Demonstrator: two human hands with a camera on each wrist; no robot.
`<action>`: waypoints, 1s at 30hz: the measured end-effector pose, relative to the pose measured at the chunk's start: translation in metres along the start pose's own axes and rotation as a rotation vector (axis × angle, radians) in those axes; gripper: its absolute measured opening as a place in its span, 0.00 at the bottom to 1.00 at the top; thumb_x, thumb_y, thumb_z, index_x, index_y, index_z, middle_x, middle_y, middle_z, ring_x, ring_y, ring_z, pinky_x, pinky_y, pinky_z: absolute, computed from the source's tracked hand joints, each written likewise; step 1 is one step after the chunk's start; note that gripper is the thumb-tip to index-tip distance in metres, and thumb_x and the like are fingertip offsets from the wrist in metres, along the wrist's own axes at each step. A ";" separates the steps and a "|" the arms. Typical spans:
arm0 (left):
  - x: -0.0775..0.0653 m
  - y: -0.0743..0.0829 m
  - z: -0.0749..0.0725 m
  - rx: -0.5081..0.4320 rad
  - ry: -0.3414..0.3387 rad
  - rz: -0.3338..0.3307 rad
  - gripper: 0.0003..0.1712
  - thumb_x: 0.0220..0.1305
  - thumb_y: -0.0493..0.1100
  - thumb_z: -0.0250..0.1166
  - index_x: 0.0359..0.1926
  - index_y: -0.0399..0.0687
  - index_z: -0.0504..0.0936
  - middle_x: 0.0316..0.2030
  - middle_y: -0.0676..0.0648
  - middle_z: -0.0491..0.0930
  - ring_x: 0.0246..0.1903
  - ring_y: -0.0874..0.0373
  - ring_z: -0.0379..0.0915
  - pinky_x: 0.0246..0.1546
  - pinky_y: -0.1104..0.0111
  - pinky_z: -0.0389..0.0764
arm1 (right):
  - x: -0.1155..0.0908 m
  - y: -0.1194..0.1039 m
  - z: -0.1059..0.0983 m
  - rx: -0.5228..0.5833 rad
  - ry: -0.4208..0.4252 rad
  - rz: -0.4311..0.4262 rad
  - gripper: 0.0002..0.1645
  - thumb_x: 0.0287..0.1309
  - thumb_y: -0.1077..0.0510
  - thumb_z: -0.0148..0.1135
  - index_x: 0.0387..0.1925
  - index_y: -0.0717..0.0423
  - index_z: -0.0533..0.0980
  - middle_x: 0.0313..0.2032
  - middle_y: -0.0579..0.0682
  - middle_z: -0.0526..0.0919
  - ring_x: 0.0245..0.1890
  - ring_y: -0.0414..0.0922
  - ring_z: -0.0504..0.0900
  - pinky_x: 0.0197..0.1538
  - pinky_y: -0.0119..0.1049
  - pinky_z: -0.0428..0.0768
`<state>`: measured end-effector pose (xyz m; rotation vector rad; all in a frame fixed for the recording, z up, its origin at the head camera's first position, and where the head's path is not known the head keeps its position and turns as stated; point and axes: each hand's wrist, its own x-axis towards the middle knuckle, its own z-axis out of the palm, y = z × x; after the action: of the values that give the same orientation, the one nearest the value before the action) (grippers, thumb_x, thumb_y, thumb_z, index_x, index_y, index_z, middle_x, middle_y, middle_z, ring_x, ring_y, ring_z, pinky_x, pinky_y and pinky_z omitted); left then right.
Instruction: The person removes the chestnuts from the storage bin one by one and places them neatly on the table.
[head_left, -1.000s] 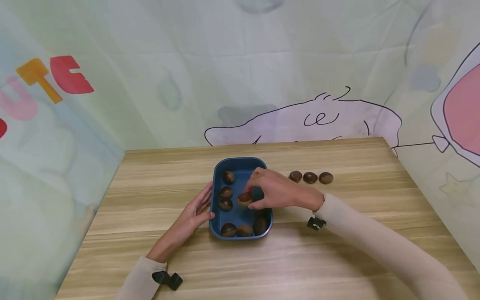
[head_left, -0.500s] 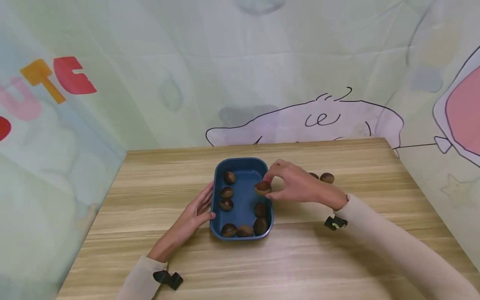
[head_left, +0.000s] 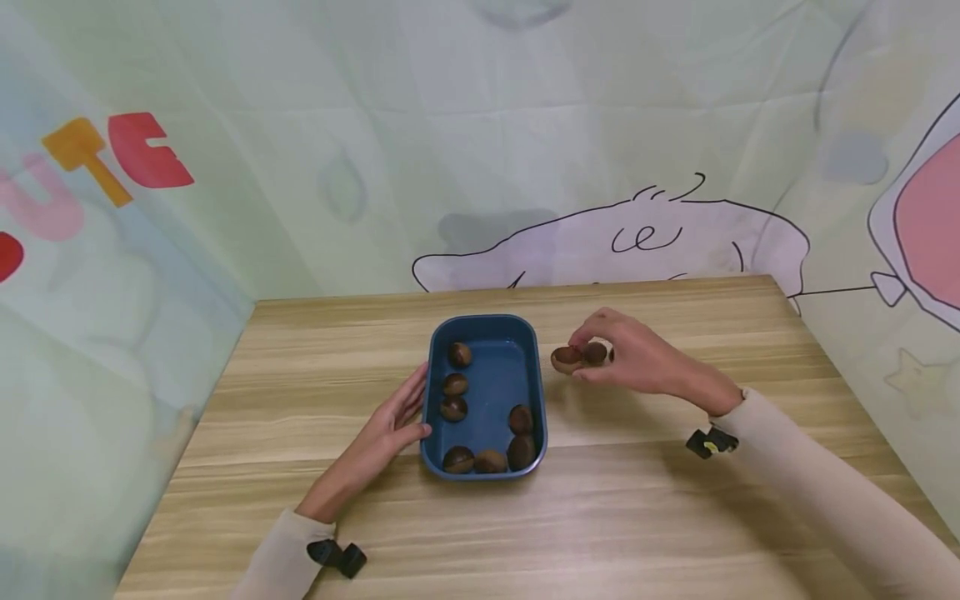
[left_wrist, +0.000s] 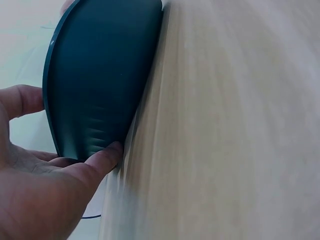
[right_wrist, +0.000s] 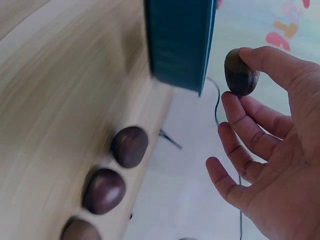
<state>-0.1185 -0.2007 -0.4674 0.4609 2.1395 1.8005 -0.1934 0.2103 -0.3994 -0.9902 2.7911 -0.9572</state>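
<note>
In the head view, my right hand (head_left: 637, 357) pinches a brown chestnut (head_left: 565, 360) between thumb and fingertips, just right of the blue tray (head_left: 542, 392). The right wrist view shows this chestnut (right_wrist: 241, 72) held above the table, its other fingers spread loosely. Another chestnut (head_left: 595, 353) lies beside the pinching fingers; the hand hides most of the row behind it. My left hand (head_left: 381, 437) rests against the tray's left outer wall, thumb at the rim and fingers extended. Inside the tray, several chestnuts (head_left: 453, 408) line the left, near and lower right sides.
The wooden table (head_left: 315, 350) ends at a printed fabric backdrop (head_left: 337, 142) behind and at the sides. In the right wrist view, three chestnuts (right_wrist: 104, 191) sit in a row near the table's edge. A black band (head_left: 336, 558) is on the left wrist.
My right hand has carried the pinched chestnut from inside the tray, over its right rim, to the table side near the row. My left hand has stayed at the tray.
</note>
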 end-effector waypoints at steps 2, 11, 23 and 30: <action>0.000 -0.001 0.000 -0.003 0.001 0.008 0.51 0.74 0.30 0.60 0.90 0.42 0.44 0.88 0.35 0.47 0.85 0.34 0.45 0.71 0.81 0.62 | -0.004 0.006 -0.002 0.006 0.004 0.021 0.21 0.58 0.55 0.84 0.52 0.55 0.88 0.51 0.48 0.88 0.56 0.49 0.81 0.56 0.57 0.84; 0.001 0.000 0.000 -0.013 -0.007 0.023 0.51 0.74 0.30 0.59 0.90 0.41 0.44 0.88 0.35 0.47 0.85 0.34 0.46 0.71 0.81 0.62 | -0.027 0.034 -0.006 -0.014 0.055 0.048 0.20 0.58 0.59 0.84 0.51 0.59 0.88 0.47 0.51 0.90 0.53 0.53 0.83 0.56 0.60 0.82; 0.002 -0.007 -0.003 -0.005 -0.009 0.037 0.52 0.74 0.30 0.60 0.90 0.44 0.45 0.87 0.35 0.48 0.85 0.37 0.49 0.71 0.81 0.63 | -0.043 0.055 0.007 0.037 0.015 0.117 0.21 0.57 0.61 0.85 0.51 0.61 0.88 0.47 0.52 0.92 0.44 0.46 0.87 0.47 0.43 0.86; 0.000 -0.002 -0.001 -0.023 -0.006 0.019 0.52 0.74 0.29 0.59 0.90 0.41 0.44 0.88 0.35 0.46 0.86 0.34 0.45 0.71 0.82 0.63 | -0.046 0.059 0.023 0.092 -0.015 0.114 0.20 0.58 0.62 0.84 0.51 0.60 0.87 0.44 0.48 0.91 0.40 0.41 0.86 0.44 0.36 0.86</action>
<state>-0.1193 -0.2013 -0.4688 0.4816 2.1152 1.8296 -0.1850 0.2605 -0.4594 -0.8139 2.7298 -1.0471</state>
